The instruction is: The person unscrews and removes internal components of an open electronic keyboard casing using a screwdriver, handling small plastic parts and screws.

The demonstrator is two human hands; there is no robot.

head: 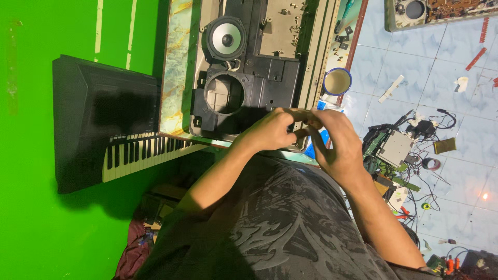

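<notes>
Two hands, left hand [270, 132] and right hand [334, 142], met just below the black speaker housing [244, 93], fingers [306, 122] pinched together on something too small to tell.

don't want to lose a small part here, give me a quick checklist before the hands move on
1. Both hands together: ok. The left hand and right hand meet fingertip to fingertip at the near edge of the black plastic housing.
2. What the fingers pinch: cannot tell, it is hidden between them.
3. Speaker out of its hole: ok, it lies beside the empty round opening.
4. Cup near the right hand: not ok, it stands open at the table edge.
5. Loose screws on the metal plate: not ok, they lie scattered.
6. Keyboard leaning by the green wall: ok, apart from the hands.
</notes>
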